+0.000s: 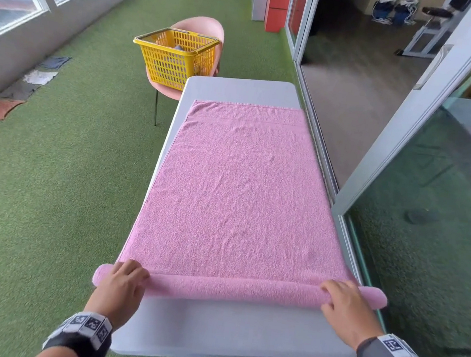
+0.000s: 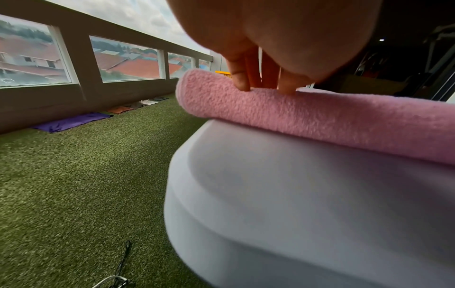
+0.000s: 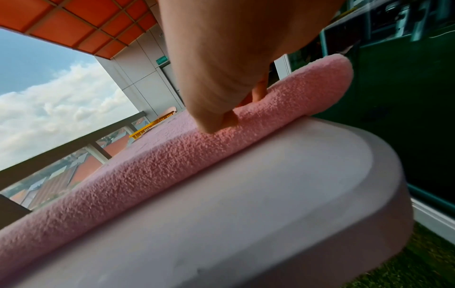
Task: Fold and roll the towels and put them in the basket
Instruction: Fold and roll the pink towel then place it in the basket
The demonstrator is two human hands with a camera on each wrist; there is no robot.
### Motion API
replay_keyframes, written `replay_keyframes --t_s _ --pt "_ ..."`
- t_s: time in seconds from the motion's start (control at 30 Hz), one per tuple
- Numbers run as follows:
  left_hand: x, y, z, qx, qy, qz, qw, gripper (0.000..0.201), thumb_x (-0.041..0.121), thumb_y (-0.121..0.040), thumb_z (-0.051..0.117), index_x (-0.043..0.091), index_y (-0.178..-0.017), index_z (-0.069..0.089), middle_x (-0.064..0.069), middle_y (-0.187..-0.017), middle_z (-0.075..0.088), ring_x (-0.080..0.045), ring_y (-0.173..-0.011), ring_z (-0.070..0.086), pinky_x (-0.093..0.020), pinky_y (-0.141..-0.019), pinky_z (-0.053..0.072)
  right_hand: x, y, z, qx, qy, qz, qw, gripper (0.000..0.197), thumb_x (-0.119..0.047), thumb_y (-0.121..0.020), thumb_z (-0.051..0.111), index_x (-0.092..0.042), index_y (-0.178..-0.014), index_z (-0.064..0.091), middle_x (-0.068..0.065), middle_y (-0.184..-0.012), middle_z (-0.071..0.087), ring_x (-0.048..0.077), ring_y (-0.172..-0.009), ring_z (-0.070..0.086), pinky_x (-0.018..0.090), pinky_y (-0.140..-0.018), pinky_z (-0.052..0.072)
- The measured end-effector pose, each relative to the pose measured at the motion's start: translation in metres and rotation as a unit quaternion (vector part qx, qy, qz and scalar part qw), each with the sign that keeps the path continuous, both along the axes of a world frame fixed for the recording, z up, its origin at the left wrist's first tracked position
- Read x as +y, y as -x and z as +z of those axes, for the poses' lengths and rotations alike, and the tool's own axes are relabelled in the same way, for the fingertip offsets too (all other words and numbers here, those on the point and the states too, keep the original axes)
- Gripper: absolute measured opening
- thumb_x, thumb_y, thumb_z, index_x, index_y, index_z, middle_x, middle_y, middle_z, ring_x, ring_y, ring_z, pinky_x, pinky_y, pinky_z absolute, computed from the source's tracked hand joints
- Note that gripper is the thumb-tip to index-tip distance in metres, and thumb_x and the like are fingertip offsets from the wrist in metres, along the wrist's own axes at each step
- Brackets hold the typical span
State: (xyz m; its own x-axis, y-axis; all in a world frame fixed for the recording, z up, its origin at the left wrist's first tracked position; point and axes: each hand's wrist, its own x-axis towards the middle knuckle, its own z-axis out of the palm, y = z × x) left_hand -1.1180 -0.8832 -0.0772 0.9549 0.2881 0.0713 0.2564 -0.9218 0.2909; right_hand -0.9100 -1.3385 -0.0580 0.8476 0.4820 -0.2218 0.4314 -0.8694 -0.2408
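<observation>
Pink towel (image 1: 241,196) overhanging table (image 1: 224,334) edges

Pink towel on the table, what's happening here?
A person is rolling the pink towel on the grey table. The left hand and right hand press down on a thin roll at the near edge, one near each end; both ends stick out past the table's sides. Most of the towel lies flat ahead, unrolled. The yellow basket sits on a pink chair past the far end of the table.
</observation>
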Motion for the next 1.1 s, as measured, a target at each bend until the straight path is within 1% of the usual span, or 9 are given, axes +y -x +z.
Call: replay_keyframes --t_s 0.13,0.2,0.33,0.53,0.63,0.77,0.83,0.97,1.1 --pt "0.003 0.009 -0.001 0.093 -0.043 -0.03 0.994 0.046 0.033 -0.064 0.08 0.027 -0.108 0.07 0.014 -0.106 0.066 -0.016 -0.103 0.056 -0.041 -0.079 0.055 -0.003 0.005 0.0 -0.001 0.064 0.032 0.997 0.041 -0.026 -0.088 0.058 -0.032 -0.128 0.058 -0.012 -0.123 0.059 0.01 -0.118 0.049 0.031 -0.105 0.039" --pt "0.003 0.012 0.001 0.103 -0.057 -0.029 0.993 0.038 0.04 -0.064 0.081 0.034 -0.099 0.07 0.02 -0.098 0.066 -0.013 -0.096 0.056 -0.039 -0.075 0.051 -0.003 0.003 0.001 0.003 0.08 0.041 0.996 0.03 -0.03 -0.087 0.056 -0.033 -0.115 0.063 -0.018 -0.111 0.061 0.009 -0.11 0.048 0.03 -0.099 0.039" --pt "0.0 0.015 0.007 0.094 -0.08 -0.034 0.992 0.02 0.049 -0.074 0.048 0.036 -0.076 0.063 0.021 -0.083 0.055 -0.011 -0.084 0.05 -0.035 -0.069 0.042 -0.001 -0.002 0.005 0.04 0.099 0.042 0.993 0.018 -0.036 -0.081 0.051 -0.026 -0.067 0.053 -0.016 -0.082 0.048 0.01 -0.093 0.041 0.031 -0.084 0.04" --pt "0.0 0.007 0.01 0.075 -0.091 -0.019 0.993 0.022 0.046 -0.082 0.054 0.032 -0.065 0.055 0.014 -0.083 0.036 -0.007 -0.074 0.036 -0.026 -0.061 0.037 -0.001 -0.016 -0.002 0.054 0.047 0.018 0.997 0.038 -0.034 -0.091 0.053 -0.02 -0.056 0.053 -0.009 -0.082 0.049 0.006 -0.078 0.051 0.03 -0.079 0.043" --pt "0.0 -0.004 0.008 0.02 -0.041 -0.004 0.999 0.013 0.026 -0.079 0.078 0.024 -0.077 0.066 0.012 -0.081 0.043 -0.008 -0.069 0.042 -0.021 -0.057 0.034 0.0 -0.02 -0.005 0.022 0.01 -0.011 1.0 0.025 -0.027 -0.095 0.055 -0.025 -0.071 0.063 -0.012 -0.086 0.047 0.005 -0.074 0.054 0.031 -0.077 0.047" --pt "0.001 -0.012 0.004 -0.026 -0.001 0.001 1.0 0.017 0.005 -0.078 0.078 0.016 -0.084 0.067 0.007 -0.085 0.054 -0.01 -0.071 0.047 -0.023 -0.062 0.041 0.001 -0.019 -0.005 -0.022 -0.033 -0.01 0.999 0.015 -0.014 -0.093 0.057 -0.025 -0.083 0.057 -0.011 -0.092 0.049 0.012 -0.085 0.053 0.037 -0.079 0.049" --pt "0.004 -0.009 0.001 -0.015 0.004 0.001 1.0 0.023 0.0 -0.075 0.076 0.017 -0.089 0.068 0.006 -0.092 0.06 -0.013 -0.079 0.05 -0.031 -0.067 0.05 0.002 -0.014 -0.003 -0.025 -0.031 0.008 0.999 0.013 -0.011 -0.09 0.056 -0.022 -0.095 0.061 -0.01 -0.1 0.053 0.014 -0.099 0.052 0.035 -0.089 0.047" --pt "0.014 0.005 -0.001 0.09 -0.043 -0.015 0.995 0.054 0.025 -0.061 0.087 0.029 -0.112 0.067 0.014 -0.11 0.066 -0.016 -0.103 0.059 -0.042 -0.085 0.053 0.0 -0.005 -0.006 0.004 0.007 0.026 1.0 0.044 -0.013 -0.089 0.058 -0.02 -0.133 0.054 -0.009 -0.132 0.05 0.011 -0.129 0.039 0.034 -0.113 0.036" --pt "0.016 0.016 0.001 0.114 -0.054 -0.022 0.992 0.036 0.036 -0.063 0.083 0.039 -0.093 0.064 0.024 -0.091 0.061 -0.013 -0.09 0.059 -0.038 -0.078 0.049 0.002 -0.005 -0.007 0.009 0.021 0.023 0.999 0.047 -0.01 -0.092 0.054 -0.022 -0.137 0.052 -0.012 -0.138 0.047 0.007 -0.134 0.035 0.032 -0.118 0.029"
